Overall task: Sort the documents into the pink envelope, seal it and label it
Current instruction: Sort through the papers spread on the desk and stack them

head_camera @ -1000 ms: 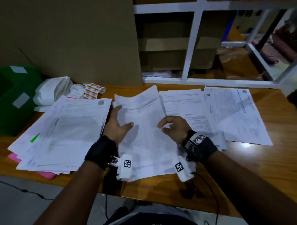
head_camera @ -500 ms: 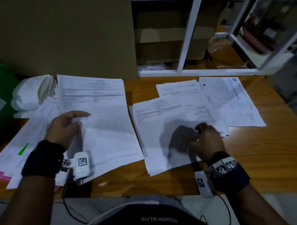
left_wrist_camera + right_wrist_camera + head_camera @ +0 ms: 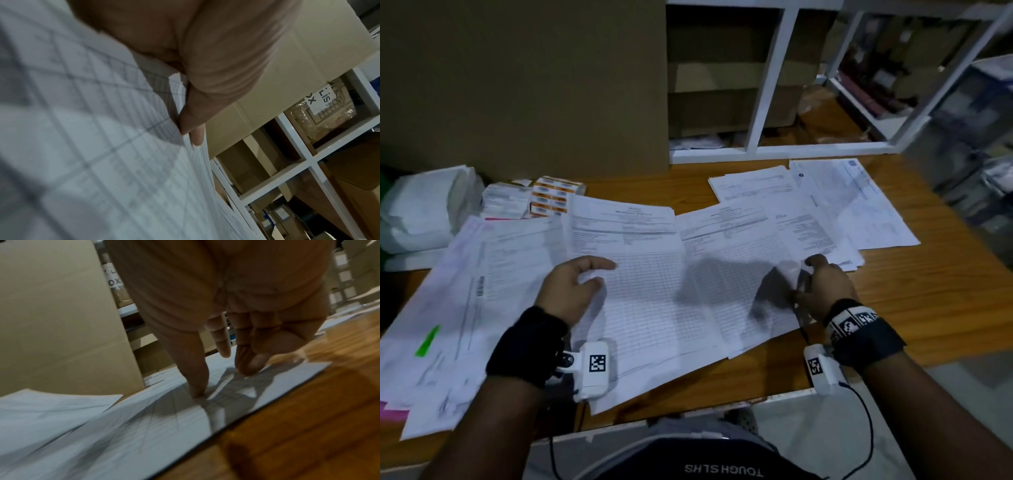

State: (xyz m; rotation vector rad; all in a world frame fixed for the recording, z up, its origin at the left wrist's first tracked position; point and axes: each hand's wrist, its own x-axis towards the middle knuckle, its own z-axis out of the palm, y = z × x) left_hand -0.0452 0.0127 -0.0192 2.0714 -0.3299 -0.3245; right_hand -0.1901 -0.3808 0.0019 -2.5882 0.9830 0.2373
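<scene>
On the wooden desk [image 3: 914,301] lie four loose spreads of white printed paper sheets [image 3: 647,294], one pink envelope corner [image 3: 390,413], one orange-and-white label sheet [image 3: 551,197], one white folded bundle [image 3: 424,209], with two hands [image 3: 571,291] on them.

My forearms are bare. A black fabric band [image 3: 525,344] wraps my left wrist, and a small white camera housing [image 3: 594,370] with a black-and-white square marker is clipped to it, showing a round dark fitting at its side. My right wrist wears a black band [image 3: 864,337] edged with white marker squares, plus a white housing [image 3: 822,371] trailing a thin black cable [image 3: 868,431]. My dark shirt [image 3: 722,462] carries white lettering.
</scene>
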